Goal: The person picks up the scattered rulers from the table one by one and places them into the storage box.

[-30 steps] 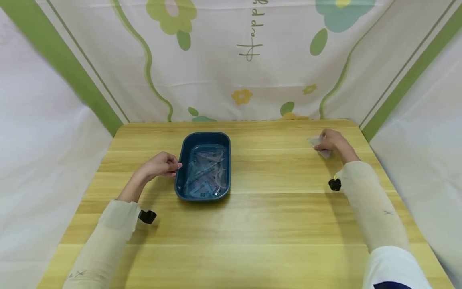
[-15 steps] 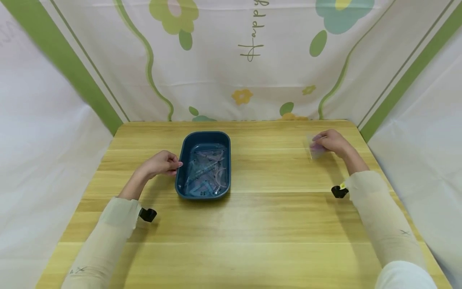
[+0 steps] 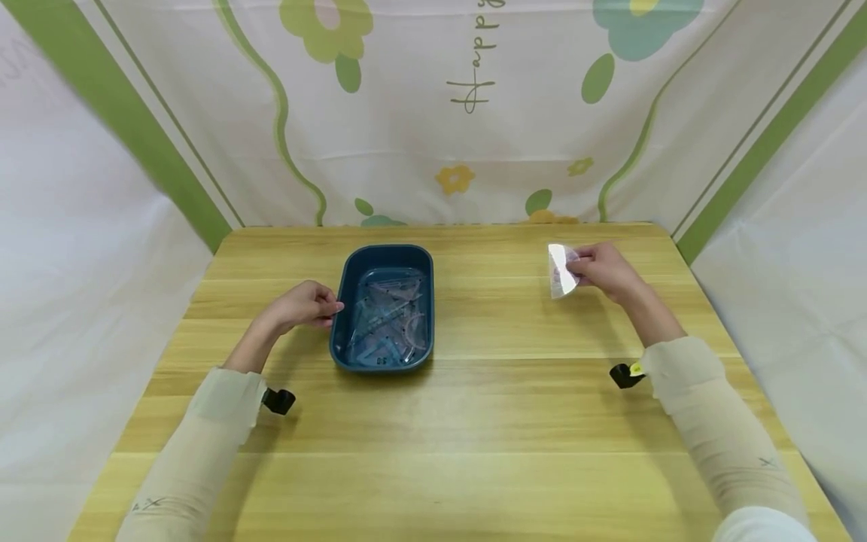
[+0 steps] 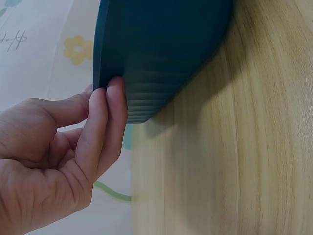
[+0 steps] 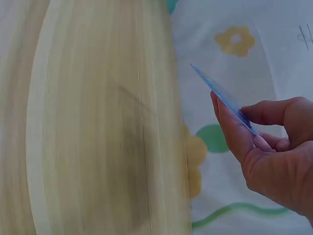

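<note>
My left hand [image 3: 301,306] pinches the left rim of a dark blue plastic tub [image 3: 338,342], thumb on one side of the wall and fingers on the other in the left wrist view. Inside the tub lie several clear set squares and protractors [image 3: 389,324], overlapping one another. At the right, my right hand [image 3: 607,272] pinches a clear half-round protractor [image 3: 559,271] between thumb and fingers. Light glares off its face in the head view. Seen nearly edge-on in the right wrist view, the protractor [image 5: 220,98] has a bluish edge with fine tick marks, raised above the table.
A wood-grain table [image 3: 474,421] lies under both arms. Behind its far edge hangs a white cloth [image 3: 406,113] printed with flowers, and pale cloth hangs at both sides. Black wrist cameras [image 3: 279,401] jut from the sleeves.
My right hand has lifted the protractor from the far right of the table and carried it leftward, turning its face to the camera. The left hand stays on the tub's rim.
</note>
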The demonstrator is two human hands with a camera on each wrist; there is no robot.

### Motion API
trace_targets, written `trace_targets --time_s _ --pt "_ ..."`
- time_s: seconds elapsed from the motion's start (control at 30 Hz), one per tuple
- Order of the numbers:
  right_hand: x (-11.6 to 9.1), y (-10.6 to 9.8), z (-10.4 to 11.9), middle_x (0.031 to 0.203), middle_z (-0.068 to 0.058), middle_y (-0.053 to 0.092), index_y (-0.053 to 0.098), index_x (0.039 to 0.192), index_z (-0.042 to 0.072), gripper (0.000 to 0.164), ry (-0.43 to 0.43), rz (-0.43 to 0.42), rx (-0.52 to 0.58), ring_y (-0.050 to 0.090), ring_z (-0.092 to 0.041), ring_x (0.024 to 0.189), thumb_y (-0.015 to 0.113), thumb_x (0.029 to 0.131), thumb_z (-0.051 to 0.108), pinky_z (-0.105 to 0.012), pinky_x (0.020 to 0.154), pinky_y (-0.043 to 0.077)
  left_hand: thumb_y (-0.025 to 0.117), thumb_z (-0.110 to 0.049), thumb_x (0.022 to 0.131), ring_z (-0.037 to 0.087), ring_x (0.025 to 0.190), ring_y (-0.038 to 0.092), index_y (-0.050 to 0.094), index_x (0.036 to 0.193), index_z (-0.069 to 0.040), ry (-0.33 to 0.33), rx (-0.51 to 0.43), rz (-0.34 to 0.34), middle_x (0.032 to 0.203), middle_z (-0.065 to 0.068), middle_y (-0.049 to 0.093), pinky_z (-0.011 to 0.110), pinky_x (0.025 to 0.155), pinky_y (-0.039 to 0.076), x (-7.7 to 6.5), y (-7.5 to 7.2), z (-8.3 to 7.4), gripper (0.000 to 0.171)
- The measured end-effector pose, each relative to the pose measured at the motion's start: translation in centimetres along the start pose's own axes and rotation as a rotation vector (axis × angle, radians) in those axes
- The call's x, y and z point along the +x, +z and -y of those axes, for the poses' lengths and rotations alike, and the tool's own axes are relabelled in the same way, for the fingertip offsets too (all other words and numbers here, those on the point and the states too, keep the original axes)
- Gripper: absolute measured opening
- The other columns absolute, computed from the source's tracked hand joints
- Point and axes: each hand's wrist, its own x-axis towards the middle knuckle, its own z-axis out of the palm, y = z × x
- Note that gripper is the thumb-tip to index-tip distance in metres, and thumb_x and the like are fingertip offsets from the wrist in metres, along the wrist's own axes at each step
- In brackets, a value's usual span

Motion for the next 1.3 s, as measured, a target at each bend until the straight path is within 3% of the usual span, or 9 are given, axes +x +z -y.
trace_targets --time_s 0.17,0.33,0.53,0.7,0.87,1.07,1.3 --pt "-0.7 1.8 1.0 0.105 -0.013 0.063 0.040 0.137 -0.022 0.045 -0.022 0.017 0.052 0.066 -0.003 0.081 0.052 0.102 0.003 -0.019 0.076 0.058 0.051 -0.011 0.105 0.012 0.066 0.058 0.056 0.094 0.008 0.000 -0.006 0.016 0.075 0.003 0.056 0.024 0.066 0.057 0.0 0.2 0.1 0.022" --pt "-0.9 3.6 2.1 0.088 0.002 0.071 0.046 0.129 -0.019 0.035 -0.045 0.056 0.193 0.072 -0.007 0.082 0.051 0.102 0.002 -0.022 0.078 0.059 0.051 -0.011 0.105 0.013 0.066 0.058 0.056 0.093 0.007 0.006 -0.003 0.004 0.074 0.004 0.055 0.024 0.066 0.057 0.2 0.0 0.1 0.022" --pt "-0.6 6.1 3.0 0.096 -0.001 0.065 0.050 0.122 -0.015 0.026 -0.066 0.082 0.254 0.069 -0.010 0.085 0.051 0.102 0.002 -0.022 0.079 0.059 0.051 -0.010 0.105 0.014 0.068 0.059 0.056 0.095 0.007 -0.001 0.004 -0.001 0.077 0.005 0.057 0.026 0.068 0.058 0.2 -0.3 0.0 0.021" --pt "0.0 8.1 3.8 0.103 -0.005 0.062 0.051 0.126 -0.016 0.032 -0.069 0.087 0.238 0.068 -0.011 0.085 0.056 0.101 0.003 -0.025 0.082 0.059 0.051 -0.009 0.104 0.014 0.068 0.059 0.056 0.093 0.008 0.010 -0.003 0.000 0.077 0.005 0.058 0.025 0.067 0.058 0.4 -0.1 0.1 0.021" --pt "0.5 10.0 4.4 0.095 -0.006 0.068 0.056 0.121 -0.013 0.030 -0.084 0.106 0.224 0.070 -0.014 0.082 0.062 0.097 0.004 -0.029 0.078 0.061 0.052 -0.010 0.104 0.013 0.067 0.059 0.056 0.092 0.007 0.012 -0.007 0.003 0.075 0.003 0.057 0.024 0.065 0.057 0.7 0.2 0.3 0.021" --pt "1.0 12.2 5.7 0.090 -0.008 0.069 0.056 0.123 -0.014 0.033 -0.075 0.119 0.281 0.073 -0.021 0.085 0.064 0.096 0.002 -0.035 0.081 0.061 0.051 -0.009 0.104 0.013 0.067 0.059 0.056 0.094 0.009 0.010 0.000 -0.002 0.077 0.004 0.057 0.024 0.066 0.058 0.9 0.1 0.1 0.021" --pt "2.1 14.8 6.9 0.090 -0.008 0.067 0.056 0.124 -0.017 0.033 -0.076 0.136 0.356 0.071 -0.012 0.075 0.063 0.095 -0.002 -0.028 0.075 0.061 0.051 -0.009 0.104 0.013 0.068 0.060 0.057 0.096 0.010 0.000 0.001 0.004 0.075 0.003 0.058 0.023 0.065 0.057 0.7 0.1 -0.2 0.021"
